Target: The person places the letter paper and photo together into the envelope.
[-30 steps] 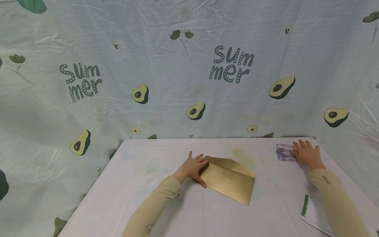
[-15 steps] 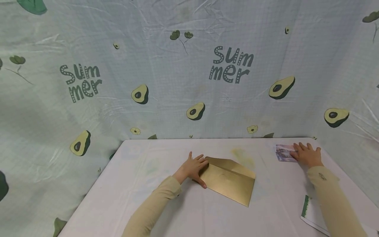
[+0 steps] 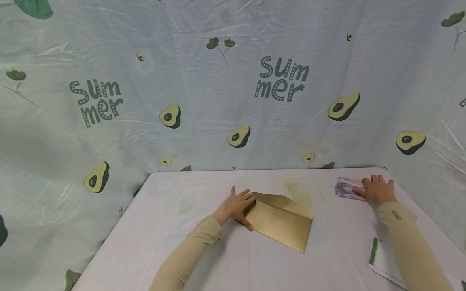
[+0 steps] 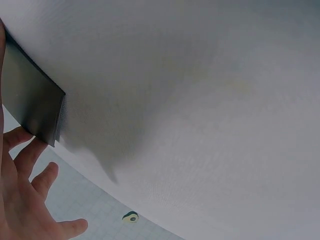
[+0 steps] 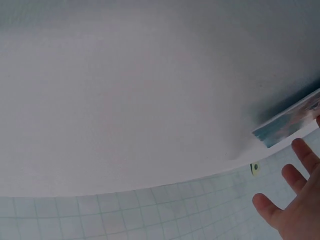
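A gold envelope (image 3: 280, 226) lies angled on the table with its flap raised at the far side. My left hand (image 3: 236, 207) rests on its left end, fingers spread and thumb at the near edge. The left wrist view shows the fingertips right at a corner of the envelope (image 4: 31, 92), with the other fingers splayed. At the far right, my right hand (image 3: 379, 192) holds pinkish-purple banknotes (image 3: 344, 189), its thumb lying across them. Their edge and blue-red print show in the right wrist view, where the banknotes (image 5: 286, 129) are partly cut off.
A white flat item with a green border (image 3: 386, 258) lies at the right front, partly under the right forearm. The white table (image 3: 174, 242) backs onto a curtain (image 3: 204, 89) printed with avocados.
My right thumb has slid left over the banknotes, and the right hand has lowered slightly. The left hand and the envelope have stayed in place, while the head view has shifted a little.
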Action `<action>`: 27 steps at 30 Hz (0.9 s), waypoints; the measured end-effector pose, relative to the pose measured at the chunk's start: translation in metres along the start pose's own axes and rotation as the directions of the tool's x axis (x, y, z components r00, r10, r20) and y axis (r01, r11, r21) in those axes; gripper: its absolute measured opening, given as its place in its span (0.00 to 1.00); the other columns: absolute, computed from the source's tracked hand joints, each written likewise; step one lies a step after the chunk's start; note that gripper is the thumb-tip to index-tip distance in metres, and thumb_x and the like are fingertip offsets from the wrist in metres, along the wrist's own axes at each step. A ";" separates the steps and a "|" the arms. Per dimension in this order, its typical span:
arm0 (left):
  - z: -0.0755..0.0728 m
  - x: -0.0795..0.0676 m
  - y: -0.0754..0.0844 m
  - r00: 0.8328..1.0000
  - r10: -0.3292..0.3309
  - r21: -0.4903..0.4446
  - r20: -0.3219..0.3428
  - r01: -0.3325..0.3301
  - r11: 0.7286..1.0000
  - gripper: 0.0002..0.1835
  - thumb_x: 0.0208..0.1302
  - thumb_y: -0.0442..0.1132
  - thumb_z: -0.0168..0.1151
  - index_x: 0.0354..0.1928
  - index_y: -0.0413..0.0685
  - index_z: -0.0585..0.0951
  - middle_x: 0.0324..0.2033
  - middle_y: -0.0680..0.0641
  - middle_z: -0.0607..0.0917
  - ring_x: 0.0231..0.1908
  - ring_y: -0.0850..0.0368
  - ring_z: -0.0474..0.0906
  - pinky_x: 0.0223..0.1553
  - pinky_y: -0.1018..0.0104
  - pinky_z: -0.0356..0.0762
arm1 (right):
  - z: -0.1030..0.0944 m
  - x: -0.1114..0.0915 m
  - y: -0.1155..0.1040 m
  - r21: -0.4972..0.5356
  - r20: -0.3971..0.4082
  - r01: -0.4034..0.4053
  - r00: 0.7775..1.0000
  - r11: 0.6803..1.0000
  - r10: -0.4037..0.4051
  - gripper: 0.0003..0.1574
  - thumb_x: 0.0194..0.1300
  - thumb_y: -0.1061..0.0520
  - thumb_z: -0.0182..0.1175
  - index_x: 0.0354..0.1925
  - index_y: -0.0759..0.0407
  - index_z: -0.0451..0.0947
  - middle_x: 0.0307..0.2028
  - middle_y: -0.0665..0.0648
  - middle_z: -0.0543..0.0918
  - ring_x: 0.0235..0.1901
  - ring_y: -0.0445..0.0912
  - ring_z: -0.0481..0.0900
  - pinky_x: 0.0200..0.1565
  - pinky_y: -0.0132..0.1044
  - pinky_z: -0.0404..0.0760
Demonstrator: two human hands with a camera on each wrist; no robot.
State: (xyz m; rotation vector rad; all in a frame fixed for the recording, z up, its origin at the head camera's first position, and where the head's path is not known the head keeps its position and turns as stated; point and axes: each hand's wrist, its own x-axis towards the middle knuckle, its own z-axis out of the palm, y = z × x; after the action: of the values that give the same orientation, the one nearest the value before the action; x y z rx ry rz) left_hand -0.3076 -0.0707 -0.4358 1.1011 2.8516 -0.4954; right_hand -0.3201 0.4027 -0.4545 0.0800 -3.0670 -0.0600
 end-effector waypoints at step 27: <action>0.004 0.001 -0.001 1.000 -0.006 0.012 -0.021 0.006 1.000 0.58 0.31 0.78 0.56 0.66 0.55 0.57 0.65 0.54 0.61 0.68 0.55 0.49 0.60 0.36 0.51 | 0.006 0.004 0.009 0.062 0.032 -0.152 0.988 0.986 0.151 0.61 0.45 0.20 0.49 0.43 0.79 0.64 0.35 0.84 0.63 0.38 0.78 0.58 0.33 0.72 0.61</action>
State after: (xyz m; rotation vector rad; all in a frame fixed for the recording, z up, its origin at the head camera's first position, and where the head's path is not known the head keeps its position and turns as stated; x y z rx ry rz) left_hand -0.3092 -0.0715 -0.4399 1.1063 2.8747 -0.5050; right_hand -0.3247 0.4122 -0.4594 -0.1518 -3.0903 0.0462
